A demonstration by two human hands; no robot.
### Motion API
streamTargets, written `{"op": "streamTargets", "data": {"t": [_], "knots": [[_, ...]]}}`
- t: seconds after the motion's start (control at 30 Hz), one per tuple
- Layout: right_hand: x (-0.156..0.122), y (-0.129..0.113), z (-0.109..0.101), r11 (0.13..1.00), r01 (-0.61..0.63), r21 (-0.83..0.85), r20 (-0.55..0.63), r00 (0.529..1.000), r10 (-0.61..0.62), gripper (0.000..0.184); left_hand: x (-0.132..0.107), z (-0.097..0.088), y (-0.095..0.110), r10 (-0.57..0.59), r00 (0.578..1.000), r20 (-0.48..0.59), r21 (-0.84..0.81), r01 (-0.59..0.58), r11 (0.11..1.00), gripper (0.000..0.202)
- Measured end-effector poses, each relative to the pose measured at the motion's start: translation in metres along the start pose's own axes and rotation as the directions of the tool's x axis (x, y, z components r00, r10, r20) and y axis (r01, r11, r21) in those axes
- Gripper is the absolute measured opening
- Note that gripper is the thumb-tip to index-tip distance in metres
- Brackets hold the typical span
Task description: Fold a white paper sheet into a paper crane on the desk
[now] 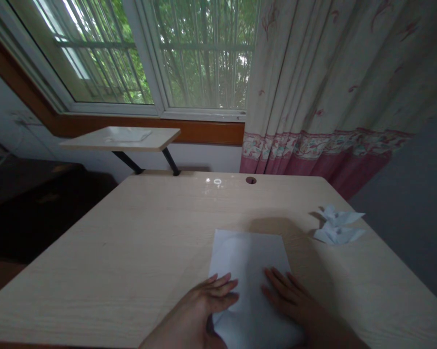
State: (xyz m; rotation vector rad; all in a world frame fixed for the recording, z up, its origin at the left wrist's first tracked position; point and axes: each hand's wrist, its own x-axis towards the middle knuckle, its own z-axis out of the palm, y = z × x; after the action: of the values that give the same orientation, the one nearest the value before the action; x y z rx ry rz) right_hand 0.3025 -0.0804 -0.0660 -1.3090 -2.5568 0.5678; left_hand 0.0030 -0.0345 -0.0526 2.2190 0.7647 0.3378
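A sheet of white paper (249,257) lies on the desk in front of me, its near end running out of the bottom of the view. My left hand (213,298) rests on the sheet's left edge with its fingers stretched out; the thumb side is partly hidden. On the right part of the paper, my right hand (289,295) lies with fingers spread. Near my left wrist the paper's edge looks lifted or bent. Neither hand grips anything that I can see.
Two folded white paper shapes (338,232) sit near the right edge of the wooden desk (131,242). A small raised shelf (163,138) at the back left bears a white item. A round cable hole (250,180) is at the rear, below the window and curtain (313,111).
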Motion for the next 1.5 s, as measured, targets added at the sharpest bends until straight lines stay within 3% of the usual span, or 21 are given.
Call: {"op": "streamTargets", "data": {"t": [0.07, 0.3, 0.47, 0.6, 0.9, 1.07, 1.2, 1.3, 1.4, 1.47, 1.5], "knots": [[0.002, -0.003, -0.013, 0.999, 0.000, 0.039, 0.021, 1.000, -0.001, 0.061, -0.001, -0.006, 0.007, -0.007, 1.000, 0.022, 0.003, 0.007, 1.000, 0.058], [0.005, 0.000, -0.042, 0.969, -0.093, 0.228, 0.189, 0.981, 0.050, 0.029, -0.008, -0.023, 0.044, -0.077, 0.991, -0.108, 0.007, 0.078, 0.997, 0.053], [0.008, -0.003, -0.048, 0.923, -0.194, 0.332, 0.105, 0.980, 0.169, 0.023, -0.010, -0.024, 0.043, -0.033, 0.992, -0.124, -0.017, 0.031, 0.999, 0.057], [0.011, -0.008, -0.059, 0.891, -0.224, 0.394, 0.106, 0.975, 0.198, 0.024, -0.015, -0.023, 0.036, -0.070, 0.984, -0.165, -0.050, 0.062, 0.997, 0.062], [0.023, -0.004, -0.075, 0.827, -0.305, 0.472, 0.024, 0.942, 0.334, 0.034, -0.008, -0.033, 0.029, -0.301, 0.938, -0.173, -0.258, 0.252, 0.933, 0.028], [0.040, -0.002, -0.086, 0.844, -0.264, 0.467, -0.136, 0.921, 0.364, 0.036, 0.011, -0.043, 0.024, -0.307, 0.893, -0.330, -0.359, 0.182, 0.915, 0.035], [0.051, 0.004, -0.082, 0.928, -0.192, 0.321, -0.446, 0.834, 0.327, 0.041, 0.027, -0.048, 0.022, -0.200, 0.811, -0.550, -0.260, 0.062, 0.964, 0.045], [0.056, 0.005, -0.070, 0.983, -0.154, 0.095, -0.699, 0.693, 0.176, 0.040, 0.036, -0.046, 0.018, -0.055, 0.741, -0.669, -0.011, 0.064, 0.998, 0.048], [0.058, 0.000, -0.054, 0.976, -0.193, -0.102, -0.840, 0.542, 0.019, 0.035, 0.042, -0.042, 0.014, 0.152, 0.688, -0.709, 0.290, 0.088, 0.953, 0.045], [0.059, -0.006, -0.043, 0.961, -0.221, -0.168, -0.873, 0.487, -0.041, 0.038, 0.046, -0.040, 0.014, 0.275, 0.673, -0.687, 0.452, 0.100, 0.886, 0.043], [0.059, -0.008, -0.037, 0.955, -0.226, -0.192, -0.874, 0.482, -0.062, 0.039, 0.048, -0.040, 0.014, 0.324, 0.673, -0.665, 0.515, 0.099, 0.851, 0.041]]}}
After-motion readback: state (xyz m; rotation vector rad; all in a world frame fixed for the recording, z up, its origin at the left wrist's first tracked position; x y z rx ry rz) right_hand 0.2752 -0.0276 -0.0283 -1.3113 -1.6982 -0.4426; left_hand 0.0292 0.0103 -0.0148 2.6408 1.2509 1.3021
